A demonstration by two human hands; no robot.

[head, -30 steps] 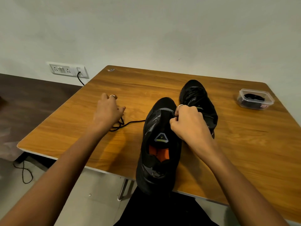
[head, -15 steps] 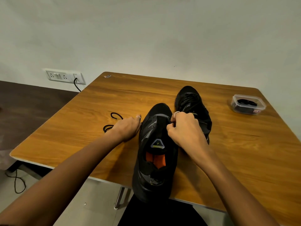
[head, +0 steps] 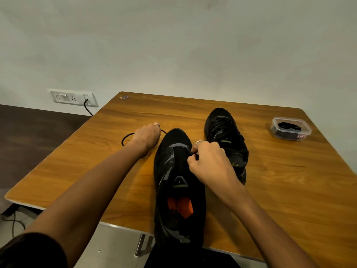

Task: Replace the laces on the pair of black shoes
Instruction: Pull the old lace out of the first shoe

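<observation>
- My right hand pinches the black lace at the near shoe.
- My left hand, fingers curled, grips that lace left of the shoe's toe.

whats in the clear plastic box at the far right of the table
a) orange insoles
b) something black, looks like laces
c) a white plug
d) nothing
b: through the clear plastic box on the table a dark, bundled shape shows, likely laces, though it is too small to be sure.

dim warm light, soft shadows, wide-angle edge distortion.
</observation>
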